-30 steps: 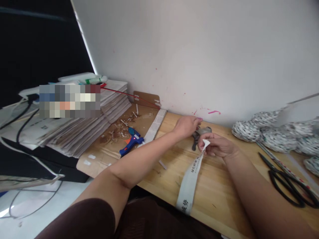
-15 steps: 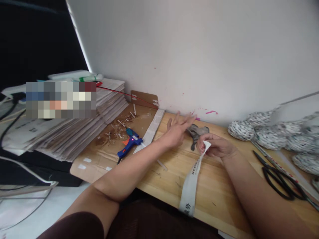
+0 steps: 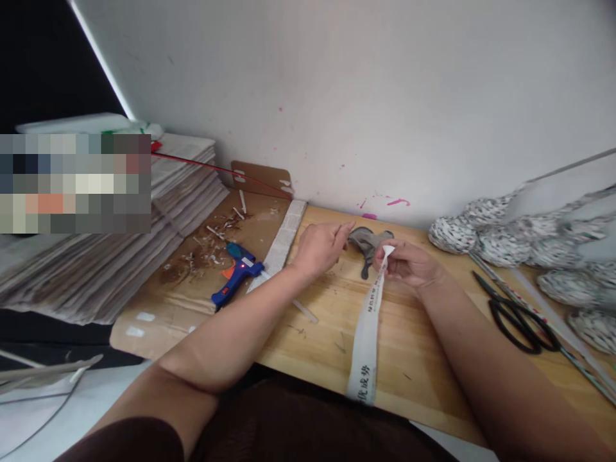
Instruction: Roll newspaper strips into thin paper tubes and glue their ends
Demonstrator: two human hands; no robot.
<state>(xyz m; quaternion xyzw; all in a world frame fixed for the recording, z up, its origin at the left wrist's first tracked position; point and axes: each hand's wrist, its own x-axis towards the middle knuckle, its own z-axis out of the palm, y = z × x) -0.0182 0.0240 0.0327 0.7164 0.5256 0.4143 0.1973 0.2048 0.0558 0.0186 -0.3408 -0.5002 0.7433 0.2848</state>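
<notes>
My right hand (image 3: 412,264) pinches the narrow, twisted top of a strip of printed paper (image 3: 366,340). The strip widens as it hangs down over the table's front edge, and dark characters show on it. To its left, my left hand (image 3: 320,247) is closed, with thumb and fingers drawn together; whatever they may hold is hidden. Between and behind the hands lies a crumpled grey thing (image 3: 366,240), whose kind I cannot make out. Neither hand is near the blue glue gun (image 3: 235,279) on the cardboard at left.
A tall stack of newspapers (image 3: 178,224) stands at the left. Small scraps litter the cardboard (image 3: 168,321). Black scissors (image 3: 522,324) and thin paper rods (image 3: 582,366) lie at right, before several woven paper bundles (image 3: 503,247) against the wall (image 3: 337,96).
My left hand has gone from outstretched, spread fingers to a closed shape. My right hand still grips the strip, which hangs a little straighter. The view has shifted slightly.
</notes>
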